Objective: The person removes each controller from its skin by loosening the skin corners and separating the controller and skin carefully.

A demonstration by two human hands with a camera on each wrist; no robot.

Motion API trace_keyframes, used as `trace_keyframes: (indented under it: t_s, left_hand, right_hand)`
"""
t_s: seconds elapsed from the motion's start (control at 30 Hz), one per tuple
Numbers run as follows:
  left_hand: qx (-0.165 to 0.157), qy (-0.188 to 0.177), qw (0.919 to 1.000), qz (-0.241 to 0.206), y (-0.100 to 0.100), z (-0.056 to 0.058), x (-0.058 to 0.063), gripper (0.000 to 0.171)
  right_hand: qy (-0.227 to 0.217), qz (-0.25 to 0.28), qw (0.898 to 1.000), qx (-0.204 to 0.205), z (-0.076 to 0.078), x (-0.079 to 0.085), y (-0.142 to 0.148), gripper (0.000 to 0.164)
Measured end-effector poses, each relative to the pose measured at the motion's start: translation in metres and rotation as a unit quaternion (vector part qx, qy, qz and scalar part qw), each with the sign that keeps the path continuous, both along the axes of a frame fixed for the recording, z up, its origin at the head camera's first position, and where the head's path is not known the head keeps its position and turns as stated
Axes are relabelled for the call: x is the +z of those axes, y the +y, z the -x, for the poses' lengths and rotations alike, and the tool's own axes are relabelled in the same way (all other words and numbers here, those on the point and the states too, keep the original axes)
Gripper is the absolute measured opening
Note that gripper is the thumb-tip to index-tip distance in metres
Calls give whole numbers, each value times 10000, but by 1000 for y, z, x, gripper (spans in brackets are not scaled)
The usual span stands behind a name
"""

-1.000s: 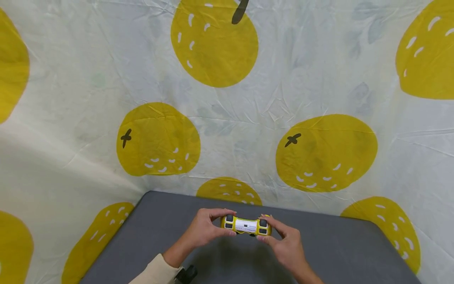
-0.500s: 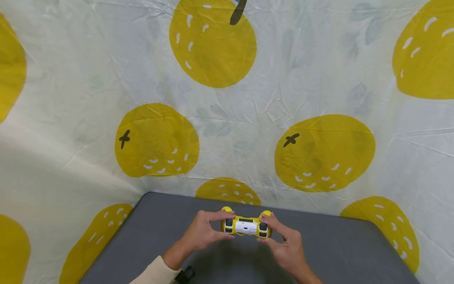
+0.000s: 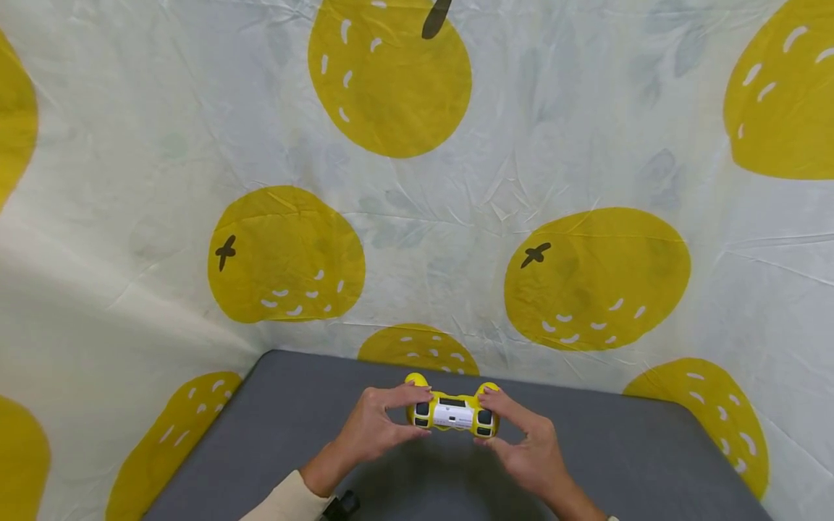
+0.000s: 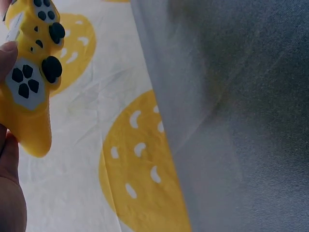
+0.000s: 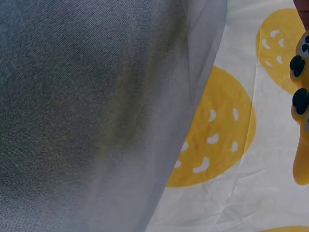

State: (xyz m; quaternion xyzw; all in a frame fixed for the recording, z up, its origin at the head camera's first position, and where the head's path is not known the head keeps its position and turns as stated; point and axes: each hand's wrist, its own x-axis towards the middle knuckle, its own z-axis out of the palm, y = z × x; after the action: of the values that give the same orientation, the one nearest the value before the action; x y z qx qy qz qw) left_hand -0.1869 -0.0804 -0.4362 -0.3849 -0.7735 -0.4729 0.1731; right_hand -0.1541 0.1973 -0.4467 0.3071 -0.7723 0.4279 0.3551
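Note:
A yellow game controller (image 3: 453, 414) is held up above the grey surface, its white back edge and dark shoulder buttons facing the head camera. My left hand (image 3: 373, 421) pinches its left end between thumb and fingers. At the other end my right hand (image 3: 529, 447) pinches it the same way. In the left wrist view the controller (image 4: 30, 87) shows its face, with a direction pad and two black thumbsticks. Only part of the controller (image 5: 300, 104) enters the right wrist view, at the right edge.
Below the hands lies a grey cloth-covered tabletop (image 3: 313, 391). White fabric (image 3: 443, 275) printed with large yellow fruits hangs behind it and along both sides. A cream sleeve (image 3: 287, 499) and a black wrist strap (image 3: 340, 505) show at the left wrist.
The controller has tilted in both hands, so its two yellow grips and a dark bar on its back now show above the white edge. Both hands keep their hold in nearly the same place.

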Motion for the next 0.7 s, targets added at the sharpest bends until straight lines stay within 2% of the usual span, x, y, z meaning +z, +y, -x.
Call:
trace_keyframes:
  t_s: [0.1, 0.3, 0.53, 0.7]
  left_hand:
    - [6, 81, 10000, 15, 0, 1, -1, 54]
    - [67, -67, 9999, 112, -1, 1, -5, 54]
    - [-212, -676, 9969, 352, -8, 5, -8, 54]
    - [-419, -586, 9958, 564, -10, 9, -11, 52]
  right_hand:
    - [41, -10, 10000, -61, 2, -2, 0, 70]
    - [-2, -68, 9996, -270, 3, -7, 0, 70]
    - [-118, -364, 9981, -474, 2, -14, -2, 71]
    - [180, -437, 9979, -434, 4, -20, -1, 71]
